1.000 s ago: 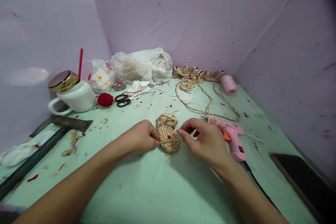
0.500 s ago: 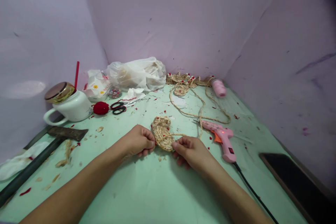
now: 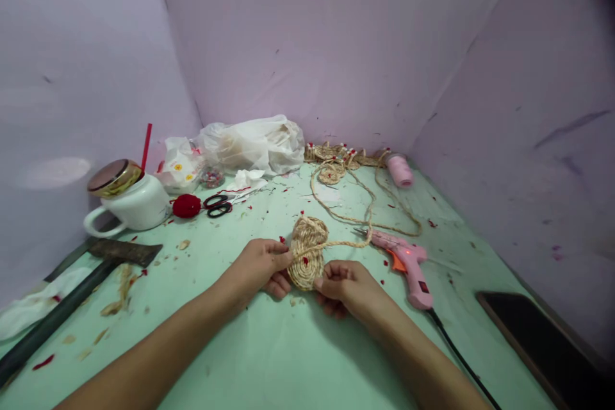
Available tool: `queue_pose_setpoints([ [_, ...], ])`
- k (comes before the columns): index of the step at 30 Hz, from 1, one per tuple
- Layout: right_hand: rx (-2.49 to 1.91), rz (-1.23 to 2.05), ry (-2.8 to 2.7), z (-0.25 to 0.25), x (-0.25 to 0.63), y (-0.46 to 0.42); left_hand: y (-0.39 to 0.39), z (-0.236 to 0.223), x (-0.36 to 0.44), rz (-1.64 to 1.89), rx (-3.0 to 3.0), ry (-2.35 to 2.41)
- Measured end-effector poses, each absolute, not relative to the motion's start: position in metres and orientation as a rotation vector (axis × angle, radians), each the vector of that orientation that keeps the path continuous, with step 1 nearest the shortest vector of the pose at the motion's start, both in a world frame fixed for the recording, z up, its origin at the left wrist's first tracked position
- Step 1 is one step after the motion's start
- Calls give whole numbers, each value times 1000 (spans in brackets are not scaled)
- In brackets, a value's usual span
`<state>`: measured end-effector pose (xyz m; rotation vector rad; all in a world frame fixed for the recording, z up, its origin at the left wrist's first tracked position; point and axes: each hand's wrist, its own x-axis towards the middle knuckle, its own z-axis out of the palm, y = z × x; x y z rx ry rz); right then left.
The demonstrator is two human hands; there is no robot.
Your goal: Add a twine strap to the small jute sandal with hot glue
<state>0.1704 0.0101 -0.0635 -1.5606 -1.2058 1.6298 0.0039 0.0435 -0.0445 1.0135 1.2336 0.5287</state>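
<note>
Hands and coiled straw work on a pale green tabletop [image 3: 250,359]. Near: the left hand [image 3: 263,268] pinches the left edge of an oval, tan braided-straw piece [image 3: 307,270] with red bits, thumb against fingers; the right hand [image 3: 350,289], fingers curled narrow, pinches its lower right edge. The piece lies between the hands; a tan twisted cord [image 3: 348,244] crosses it and runs right, toward a pink glue gun [image 3: 410,261] with an orange trigger. Middle: black-handled scissors [image 3: 218,206] beside a red yarn ball [image 3: 186,205]. Far: a translucent white plastic bag [image 3: 262,144] and a pink thread spool [image 3: 400,171].
</note>
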Motion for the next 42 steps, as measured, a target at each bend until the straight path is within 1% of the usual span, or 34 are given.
queue_pose_setpoints([
  [4,-1547,1618,-1265,-64,172,11,43,-50,6,585,1064,1228],
  [8,-1547,1588,-1335,-65,172,11,43,-53,6,523,1194,1212],
  [11,-1566,1508,-1375,-62,175,10,44,-51,5,509,1188,1238],
  [13,-1607,1307,-1415,-57,179,9,44,-49,4,522,1165,1233],
  [14,-1615,1125,-1433,-54,181,8,44,-48,3,528,1156,1229],
  [17,-1478,387,-1419,-46,189,6,46,-44,1,541,1139,1236],
  [19,-1353,60,-1479,-45,194,7,47,-43,0,538,1137,1236],
  [21,-1351,-94,-1682,-46,198,8,48,-43,-1,538,1135,1237],
  [25,-1488,-213,-2012,-51,201,12,49,-42,-2,566,1120,1244],
  [27,-1488,-167,-2038,-52,200,12,48,-42,-2,572,1115,1243],
  [29,-1410,-6,-1984,-53,197,11,48,-41,-2,575,1116,1246],
  [32,-1325,424,-1842,-55,190,9,49,-41,-2,583,1125,1225],
  [36,-1414,980,-1517,-56,181,10,51,-42,-6,596,1107,1154],
  [39,-1359,1274,-1266,-56,178,13,52,-43,-8,602,1089,1126],
  [42,-1282,1449,-1120,-57,177,14,52,-42,-7,589,1098,1118],
])
